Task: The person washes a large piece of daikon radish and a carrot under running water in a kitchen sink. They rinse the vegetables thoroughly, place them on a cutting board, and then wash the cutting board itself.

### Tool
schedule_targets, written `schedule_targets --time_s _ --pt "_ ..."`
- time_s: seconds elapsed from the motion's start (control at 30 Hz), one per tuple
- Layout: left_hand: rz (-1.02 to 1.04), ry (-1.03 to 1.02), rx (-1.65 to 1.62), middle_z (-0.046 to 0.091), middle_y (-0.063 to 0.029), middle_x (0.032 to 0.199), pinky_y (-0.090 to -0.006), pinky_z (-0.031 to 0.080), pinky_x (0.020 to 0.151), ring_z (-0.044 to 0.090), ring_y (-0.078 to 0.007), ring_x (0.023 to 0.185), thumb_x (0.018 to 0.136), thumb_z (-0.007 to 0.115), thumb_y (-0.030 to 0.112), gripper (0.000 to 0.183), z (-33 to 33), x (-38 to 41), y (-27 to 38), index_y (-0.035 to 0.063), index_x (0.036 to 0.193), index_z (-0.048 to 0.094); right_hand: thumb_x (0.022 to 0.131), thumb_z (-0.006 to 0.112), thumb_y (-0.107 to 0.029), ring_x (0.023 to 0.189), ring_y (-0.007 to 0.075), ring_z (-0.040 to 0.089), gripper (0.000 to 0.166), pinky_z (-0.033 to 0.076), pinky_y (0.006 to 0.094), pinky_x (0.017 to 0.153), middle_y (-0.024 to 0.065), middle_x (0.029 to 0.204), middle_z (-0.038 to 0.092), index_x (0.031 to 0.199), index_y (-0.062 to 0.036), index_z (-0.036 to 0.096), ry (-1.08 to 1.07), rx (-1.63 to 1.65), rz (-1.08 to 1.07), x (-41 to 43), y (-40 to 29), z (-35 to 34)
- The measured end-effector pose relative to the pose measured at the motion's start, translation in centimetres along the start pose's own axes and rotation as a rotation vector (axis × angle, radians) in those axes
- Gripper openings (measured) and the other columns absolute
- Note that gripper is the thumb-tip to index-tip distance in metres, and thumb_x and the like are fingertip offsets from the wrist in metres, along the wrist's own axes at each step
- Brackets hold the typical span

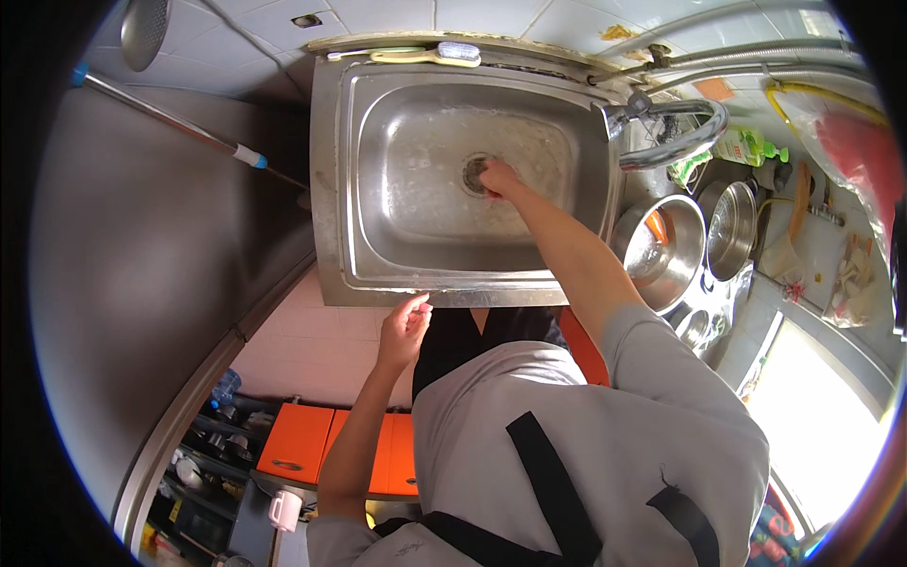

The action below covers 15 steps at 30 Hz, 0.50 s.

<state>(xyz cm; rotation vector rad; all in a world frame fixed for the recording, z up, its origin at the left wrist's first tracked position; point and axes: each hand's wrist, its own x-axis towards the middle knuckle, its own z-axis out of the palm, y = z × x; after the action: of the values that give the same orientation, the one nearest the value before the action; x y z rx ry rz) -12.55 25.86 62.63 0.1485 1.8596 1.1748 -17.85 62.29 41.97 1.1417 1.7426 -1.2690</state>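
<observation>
Before me is a stainless steel sink (pixel 425 220) with a wet-looking, stained floor. My right hand (pixel 500 178) reaches into it, its fingers bent down at the right side of the round drain (pixel 473 170). The fingertips are partly hidden, and whether they grip the drain's strainer is not visible. My left hand (pixel 405 332) hangs just in front of the sink's front rim (pixel 453 298), fingers loosely bent, with nothing in it. The curved chrome faucet (pixel 680 152) stands at the right end of the basin, turned away from it.
A scrubbing brush (pixel 425 55) lies on the back ledge. Right of the sink stand a steel pot (pixel 662 262) with an orange item inside, a steamer pan (pixel 730 230) and a green soap bottle (pixel 744 147). At left, a metal pole (pixel 177 120) leans before a dark panel (pixel 156 234).
</observation>
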Motion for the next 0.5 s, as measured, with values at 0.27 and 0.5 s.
schedule_targets --time_s 0.27,0.5 --pt "-0.041 0.009 -0.077 0.071 -0.0028 0.097 -0.0251 0.052 0.065 0.061 -0.0073 0.071 0.098 0.066 0.013 0.033 -0.4 1.2 2.0 0.0060 0.131 0.064 0.086 0.051 -0.006 0.049 0.0248 0.062 0.022 0.047 0.0374 0.042 0.0189 0.066 0.066 0.072 0.0056 0.066 -0.129 -0.093 0.034 0.0 -0.2 0.4" --pt "-0.074 -0.003 -0.121 0.069 -0.0012 0.095 -0.0239 0.050 0.061 0.058 -0.0055 0.069 0.098 0.067 0.014 0.034 -0.1 1.6 2.4 0.0060 0.131 0.063 0.083 0.050 -0.006 0.043 0.0224 0.057 0.023 0.044 0.0385 0.040 0.0142 0.057 0.063 0.069 0.0044 0.066 -0.007 -0.153 -0.014 -1.3 -0.9 0.3"
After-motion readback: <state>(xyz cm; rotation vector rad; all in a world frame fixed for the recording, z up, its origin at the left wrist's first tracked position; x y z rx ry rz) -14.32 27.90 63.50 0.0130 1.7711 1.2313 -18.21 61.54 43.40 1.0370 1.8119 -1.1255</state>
